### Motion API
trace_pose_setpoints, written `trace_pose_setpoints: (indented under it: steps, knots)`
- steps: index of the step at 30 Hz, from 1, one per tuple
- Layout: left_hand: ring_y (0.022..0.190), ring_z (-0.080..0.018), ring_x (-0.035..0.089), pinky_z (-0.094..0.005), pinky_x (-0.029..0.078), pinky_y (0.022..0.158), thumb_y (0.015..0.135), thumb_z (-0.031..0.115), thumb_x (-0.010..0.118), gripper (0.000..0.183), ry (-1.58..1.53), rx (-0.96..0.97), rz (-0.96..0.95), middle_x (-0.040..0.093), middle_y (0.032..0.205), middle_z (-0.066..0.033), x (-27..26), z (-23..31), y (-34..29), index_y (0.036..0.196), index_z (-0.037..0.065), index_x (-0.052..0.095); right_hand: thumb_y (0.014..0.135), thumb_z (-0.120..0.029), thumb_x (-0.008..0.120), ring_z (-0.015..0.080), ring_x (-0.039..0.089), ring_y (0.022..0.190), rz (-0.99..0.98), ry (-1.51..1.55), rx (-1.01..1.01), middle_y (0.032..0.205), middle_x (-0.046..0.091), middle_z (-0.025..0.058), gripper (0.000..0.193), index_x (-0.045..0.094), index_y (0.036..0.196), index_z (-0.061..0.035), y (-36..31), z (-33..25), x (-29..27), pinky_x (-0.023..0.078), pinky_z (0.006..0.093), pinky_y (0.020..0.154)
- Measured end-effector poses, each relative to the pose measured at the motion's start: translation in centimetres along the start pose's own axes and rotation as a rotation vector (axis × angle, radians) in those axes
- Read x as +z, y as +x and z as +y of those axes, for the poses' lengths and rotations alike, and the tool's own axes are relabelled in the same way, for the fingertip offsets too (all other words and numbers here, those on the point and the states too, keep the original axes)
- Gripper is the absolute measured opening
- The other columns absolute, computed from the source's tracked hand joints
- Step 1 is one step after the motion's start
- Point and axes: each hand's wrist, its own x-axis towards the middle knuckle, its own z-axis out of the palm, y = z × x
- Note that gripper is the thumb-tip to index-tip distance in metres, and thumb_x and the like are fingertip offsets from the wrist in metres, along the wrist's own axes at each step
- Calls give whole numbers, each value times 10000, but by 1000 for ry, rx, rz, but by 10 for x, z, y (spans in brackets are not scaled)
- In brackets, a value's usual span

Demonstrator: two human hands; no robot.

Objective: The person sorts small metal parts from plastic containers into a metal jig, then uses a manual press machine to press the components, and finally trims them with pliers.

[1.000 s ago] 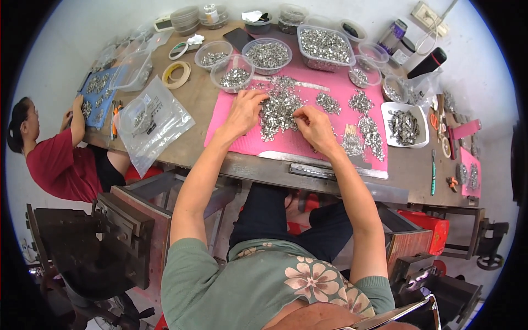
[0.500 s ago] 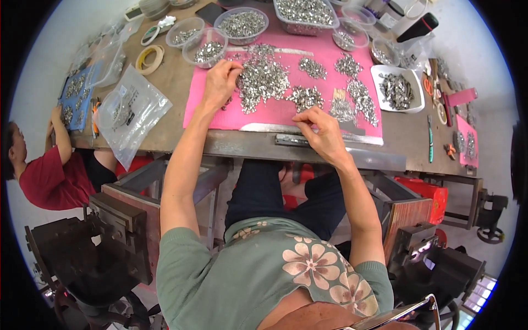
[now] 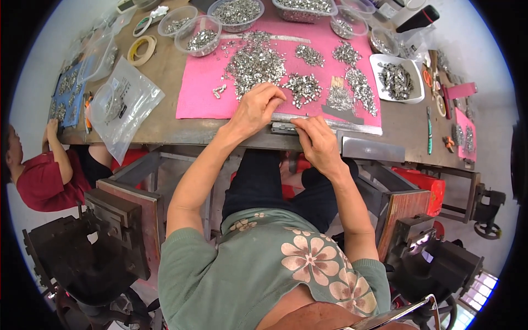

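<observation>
My left hand [image 3: 257, 107] is closed in a pinch above the near edge of the pink mat [image 3: 201, 71]. Whatever its fingertips hold is too small to make out. My right hand [image 3: 319, 142] has its thumb and fingers drawn together at a narrow metal bar [image 3: 281, 128] along the bench's front edge; anything between them is hidden. Just beyond my left hand spreads a large heap of small silvery metal pieces [image 3: 256, 65]. A smaller heap [image 3: 303, 89] lies to its right, and a few loose pieces [image 3: 219, 91] sit to its left.
Clear plastic bowls [image 3: 199, 36] of metal pieces line the far side. A white tray [image 3: 397, 77] stands right, near a teal-handled tool [image 3: 429, 131]. Left are a clear bag [image 3: 129, 104] and a tape roll [image 3: 142, 50]. A co-worker in a red shirt [image 3: 47, 179] sits far left.
My left hand has moved from the large heap's left side toward me and to the right, near my right hand. My right hand has come down slightly onto the metal bar.
</observation>
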Motion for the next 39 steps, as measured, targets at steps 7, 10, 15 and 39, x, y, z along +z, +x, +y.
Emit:
trace_pose_setpoints:
  steps: [7, 10, 15, 39]
  knots:
    - [809, -223, 641, -331, 512, 713, 926, 26, 664, 113, 30, -90, 89, 673, 928, -105, -8, 1, -8, 1036, 5, 682, 766, 54, 644, 286, 591, 892, -70, -155, -165, 939, 619, 117, 439, 629, 1202, 13, -2, -2, -3, 510, 409, 812]
    - [772, -197, 636, -327, 506, 684, 931, 36, 673, 122, -3, -116, 123, 668, 921, -99, -9, 2, -11, 1049, 9, 688, 761, 11, 646, 282, 596, 925, -38, -196, -241, 985, 629, 116, 460, 624, 1221, 13, -5, 1, 1, 517, 406, 826]
    - [741, -176, 624, -325, 499, 660, 921, 48, 698, 96, -23, -155, 142, 660, 880, -86, -15, 7, -16, 1011, 14, 707, 791, 83, 660, 285, 613, 871, -39, -98, -177, 929, 641, 120, 436, 630, 1219, 2, -1, 3, -1, 516, 401, 784]
    - [859, -216, 593, -381, 387, 859, 849, 127, 764, 82, 433, -6, 157, 620, 830, -23, -17, 0, -32, 912, 89, 729, 788, 78, 668, 285, 645, 917, -112, -185, -233, 995, 684, 124, 491, 628, 1271, -1, 0, 4, -4, 538, 379, 811]
